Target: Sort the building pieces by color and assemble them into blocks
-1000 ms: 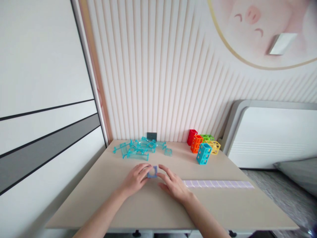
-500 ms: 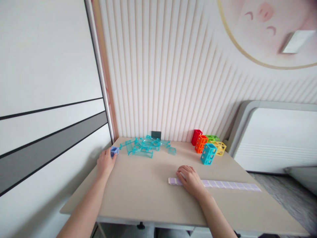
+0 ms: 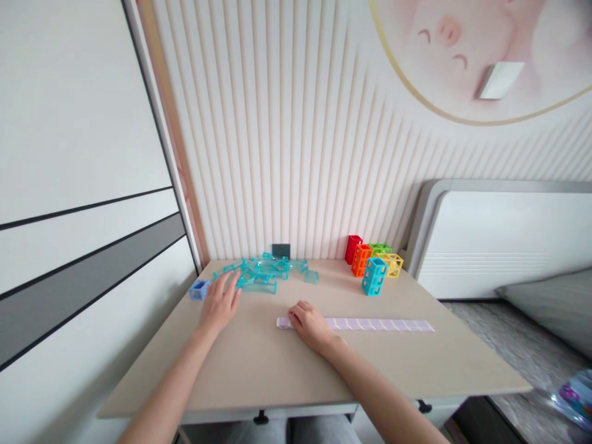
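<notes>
Through the head view, I see the left hand [image 3: 221,302], fingers loosely spread, by the teal pieces [image 3: 259,287]; the blue block [image 3: 198,290] hugs the tabletop's [image 3: 259,364] left edge. The right hand [image 3: 311,325] curls over the lavender strip [image 3: 379,324], grip untellable, with room toward the front edge.

The left hand [image 3: 219,303], fingers spread, is at the left end of a pile of clear teal pieces [image 3: 259,287] on the table [image 3: 259,364]; contact is unclear. A blue block [image 3: 198,290] sits just left of it. The right hand [image 3: 312,325], fingers curled, lies across a lilac strip [image 3: 379,324] near its left end. Red [image 3: 354,248], orange [image 3: 361,261], green [image 3: 380,248], yellow [image 3: 393,265] and turquoise blocks [image 3: 374,276] cluster at back right.
</notes>
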Motion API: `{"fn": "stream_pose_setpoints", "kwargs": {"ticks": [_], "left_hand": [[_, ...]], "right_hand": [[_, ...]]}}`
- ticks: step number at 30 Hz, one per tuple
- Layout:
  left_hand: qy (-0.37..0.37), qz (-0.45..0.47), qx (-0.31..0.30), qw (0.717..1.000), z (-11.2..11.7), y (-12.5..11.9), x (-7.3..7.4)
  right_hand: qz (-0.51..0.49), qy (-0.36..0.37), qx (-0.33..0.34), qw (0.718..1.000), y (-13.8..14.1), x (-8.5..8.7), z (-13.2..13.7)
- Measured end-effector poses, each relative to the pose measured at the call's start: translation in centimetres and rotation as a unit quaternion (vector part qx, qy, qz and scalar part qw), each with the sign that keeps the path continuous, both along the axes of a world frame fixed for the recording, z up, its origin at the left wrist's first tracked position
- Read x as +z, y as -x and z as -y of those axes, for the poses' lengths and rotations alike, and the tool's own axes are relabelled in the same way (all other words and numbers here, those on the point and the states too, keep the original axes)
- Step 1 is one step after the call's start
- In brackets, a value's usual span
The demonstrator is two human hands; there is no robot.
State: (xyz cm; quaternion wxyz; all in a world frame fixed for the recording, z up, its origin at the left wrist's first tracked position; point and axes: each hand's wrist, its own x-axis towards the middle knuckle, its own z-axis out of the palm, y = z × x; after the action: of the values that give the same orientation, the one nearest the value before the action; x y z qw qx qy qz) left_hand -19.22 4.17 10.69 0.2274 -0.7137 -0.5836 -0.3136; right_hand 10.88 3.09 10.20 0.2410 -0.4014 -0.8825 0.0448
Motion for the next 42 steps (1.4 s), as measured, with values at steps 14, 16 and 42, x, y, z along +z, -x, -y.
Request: {"fn": "stream_pose_setpoints", "kwargs": {"ticks": [14, 16, 42], "left_hand": [[0.222, -0.089, -0.228, 0.944, -0.6, -13.8, -0.5], [0.23, -0.089, -0.216, 0.945, -0.5, -13.3, -0.7], [0.161, -0.049, -0.181, 0.969, 0.4, -9.1, -0.7]], "right_hand": [[0.056, -0.029, -0.018, 0.998, -7.5, 0.9, -1.9], [0.058, -0.015, -0.032, 0.998, -7.6, 0.9, -1.6], [0.055, -0.205, -0.047, 0.976, -6.4, 1.9, -0.9]]}}
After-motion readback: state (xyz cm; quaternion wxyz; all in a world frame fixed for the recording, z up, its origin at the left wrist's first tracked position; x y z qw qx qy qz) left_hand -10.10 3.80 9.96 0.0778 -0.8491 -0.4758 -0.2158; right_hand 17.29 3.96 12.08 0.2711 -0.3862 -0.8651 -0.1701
